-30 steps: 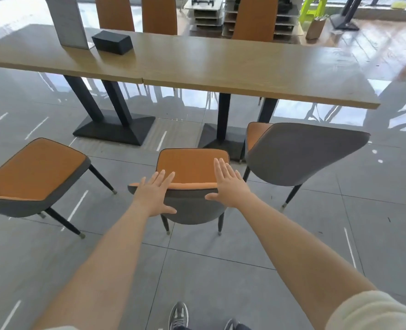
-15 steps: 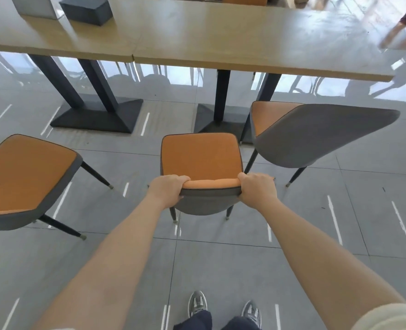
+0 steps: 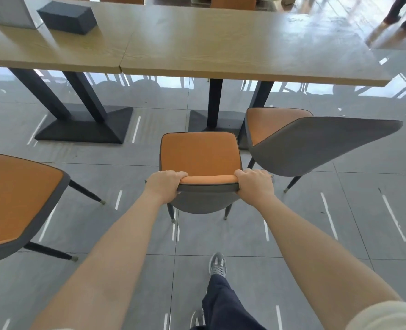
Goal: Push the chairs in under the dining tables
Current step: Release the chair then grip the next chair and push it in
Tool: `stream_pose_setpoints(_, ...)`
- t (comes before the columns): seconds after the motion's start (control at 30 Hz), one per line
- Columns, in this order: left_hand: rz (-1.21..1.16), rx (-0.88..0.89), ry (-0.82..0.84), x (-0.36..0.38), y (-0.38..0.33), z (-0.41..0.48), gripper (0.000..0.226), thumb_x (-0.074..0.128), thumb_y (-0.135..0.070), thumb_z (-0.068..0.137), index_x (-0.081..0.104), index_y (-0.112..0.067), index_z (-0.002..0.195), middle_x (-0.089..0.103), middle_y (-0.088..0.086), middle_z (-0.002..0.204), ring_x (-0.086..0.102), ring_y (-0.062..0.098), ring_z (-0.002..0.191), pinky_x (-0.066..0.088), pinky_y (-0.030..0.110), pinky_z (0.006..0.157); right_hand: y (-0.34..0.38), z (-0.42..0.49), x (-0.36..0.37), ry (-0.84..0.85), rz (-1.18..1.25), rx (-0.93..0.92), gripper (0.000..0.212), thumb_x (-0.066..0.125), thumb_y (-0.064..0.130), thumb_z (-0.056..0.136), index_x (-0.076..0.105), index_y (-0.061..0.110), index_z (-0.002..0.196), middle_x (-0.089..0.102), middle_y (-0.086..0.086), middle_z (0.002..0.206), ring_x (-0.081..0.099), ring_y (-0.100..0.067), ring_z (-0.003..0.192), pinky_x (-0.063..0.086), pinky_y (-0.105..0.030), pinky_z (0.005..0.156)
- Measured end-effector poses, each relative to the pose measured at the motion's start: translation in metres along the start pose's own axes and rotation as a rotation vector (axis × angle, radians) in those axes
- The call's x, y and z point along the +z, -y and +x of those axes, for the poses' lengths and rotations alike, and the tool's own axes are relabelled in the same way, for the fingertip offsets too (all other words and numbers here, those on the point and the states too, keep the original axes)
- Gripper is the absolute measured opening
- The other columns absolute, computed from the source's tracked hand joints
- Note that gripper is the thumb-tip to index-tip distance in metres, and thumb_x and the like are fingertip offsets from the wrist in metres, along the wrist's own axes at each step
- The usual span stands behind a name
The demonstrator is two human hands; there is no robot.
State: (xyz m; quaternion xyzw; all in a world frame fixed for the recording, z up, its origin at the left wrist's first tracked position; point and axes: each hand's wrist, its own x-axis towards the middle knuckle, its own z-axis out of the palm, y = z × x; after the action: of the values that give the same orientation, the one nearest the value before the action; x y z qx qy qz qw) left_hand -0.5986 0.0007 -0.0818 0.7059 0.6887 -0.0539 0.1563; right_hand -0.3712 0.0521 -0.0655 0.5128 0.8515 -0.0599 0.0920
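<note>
1. The middle chair (orange padded seat, grey shell back, thin dark legs) stands on the floor before the right-hand table, a light wood-grain top. Its seat is wholly out from under that top, with the front edge close by the table's black pedestal base.
2. The left hand grips the left end of the backrest's top edge, with fingers curled over the orange padding. The right hand grips the right end the same way.
3. A second ago both hands hovered flat over the backrest. Half a second ago they had closed on it, and that grip is unchanged. The feet then stood side by side; now one grey sneaker is set ahead of the other.
4. The right chair, of the same make, stands just beside the middle one, turned so its grey back faces the camera. The left chair is well apart, also out from the table.
5. The left-hand table butts against the right-hand one. On it lie a dark box and a grey upright panel.
6. The floor is glossy grey tile with short white dashes, and it mirrors bright windows under the tables. Another person's legs show at the far right.
</note>
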Motion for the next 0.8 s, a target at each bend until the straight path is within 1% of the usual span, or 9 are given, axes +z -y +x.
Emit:
stream_pose_setpoints(0.1,0.001,0.012,-0.008,-0.009,0.002,0.029,0.031,0.056,-0.020,0.090,0.055,-0.026,0.120,0.068,0.006,0.108,0.063,0.030,0.096,0.052,0.039,0.078,-0.012,0.028,-0.006,0.005,0.002,0.015,0.014,0.053,0.020,0.090,0.056,0.012,0.101,0.066,-0.009,0.101,0.060,-0.031,0.096,0.044,-0.039,0.088)
stream_pose_setpoints(0.2,0.000,0.020,-0.014,-0.018,0.004,0.060,0.032,0.056,-0.021,0.090,0.054,-0.026,0.121,0.068,0.006,0.109,0.064,0.030,0.096,0.053,0.039,0.080,-0.026,0.059,-0.015,0.025,0.008,0.030,0.017,0.055,0.020,0.088,0.056,0.011,0.103,0.065,-0.010,0.105,0.059,-0.032,0.100,0.042,-0.041,0.092)
stream_pose_setpoints(0.33,0.016,0.001,0.009,-0.034,0.013,0.102,0.033,0.057,-0.022,0.090,0.054,-0.027,0.122,0.067,0.005,0.111,0.063,0.031,0.098,0.054,0.040,0.083,-0.039,0.100,-0.024,0.037,0.025,0.023,0.019,0.054,0.019,0.089,0.055,0.011,0.106,0.065,-0.010,0.107,0.058,-0.033,0.102,0.042,-0.042,0.091)
stream_pose_setpoints(0.5,0.022,-0.031,0.009,-0.053,0.030,0.142,0.029,0.055,-0.020,0.089,0.057,-0.027,0.117,0.067,0.006,0.110,0.063,0.032,0.098,0.050,0.039,0.080,-0.043,0.146,-0.030,0.025,0.054,-0.004,0.018,0.053,0.017,0.089,0.056,0.012,0.106,0.065,-0.010,0.106,0.059,-0.032,0.100,0.042,-0.041,0.091)
stream_pose_setpoints(0.63,0.033,-0.036,0.005,-0.063,0.040,0.162,0.029,0.055,-0.020,0.089,0.058,-0.026,0.117,0.067,0.007,0.109,0.063,0.032,0.097,0.050,0.039,0.079,-0.043,0.168,-0.035,0.018,0.061,-0.001,0.017,0.051,0.013,0.090,0.056,0.011,0.106,0.064,-0.010,0.104,0.058,-0.033,0.099,0.041,-0.044,0.092)
stream_pose_setpoints(0.8,0.029,-0.027,-0.019,-0.069,0.051,0.176,0.028,0.056,-0.021,0.089,0.058,-0.027,0.117,0.068,0.007,0.107,0.063,0.032,0.095,0.052,0.039,0.079,-0.040,0.184,-0.041,0.027,0.061,0.005,0.016,0.050,0.013,0.092,0.056,0.011,0.107,0.065,-0.010,0.105,0.058,-0.032,0.100,0.041,-0.045,0.093)
